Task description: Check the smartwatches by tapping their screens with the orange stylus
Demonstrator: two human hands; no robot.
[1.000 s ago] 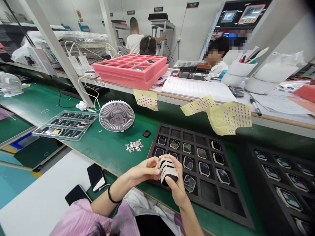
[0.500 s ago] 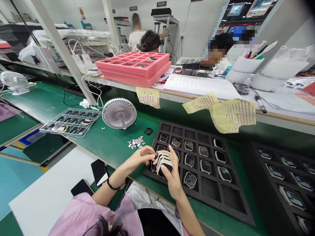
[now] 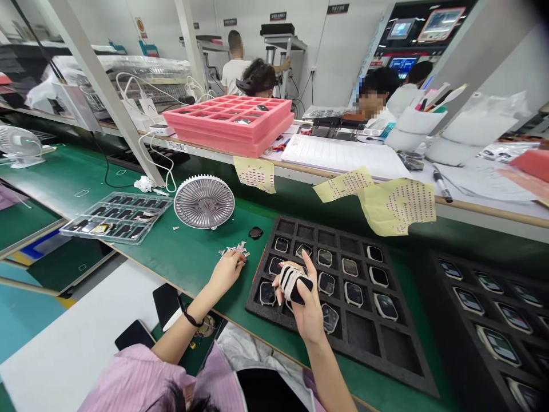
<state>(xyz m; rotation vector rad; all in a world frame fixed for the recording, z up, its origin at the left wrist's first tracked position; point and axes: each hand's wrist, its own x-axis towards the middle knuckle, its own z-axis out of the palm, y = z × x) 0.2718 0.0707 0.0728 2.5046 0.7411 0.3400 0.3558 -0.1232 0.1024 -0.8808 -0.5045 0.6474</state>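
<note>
Head view: left hand (image 3: 229,268) noted at pieces (image 3: 241,246) on desk (image 3: 191,257); whether any is pinched in left grip cannot be told. Stack (image 3: 290,278) of watch-like cases grasped in right hand (image 3: 309,309), held over tray (image 3: 362,335). Progress judged part-way: watches (image 3: 354,293) seated in many slots; stack not set down, loose pieces left.

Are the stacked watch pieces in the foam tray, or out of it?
Out: the right hand grips the stacked watch pieces above the foam tray.
</note>
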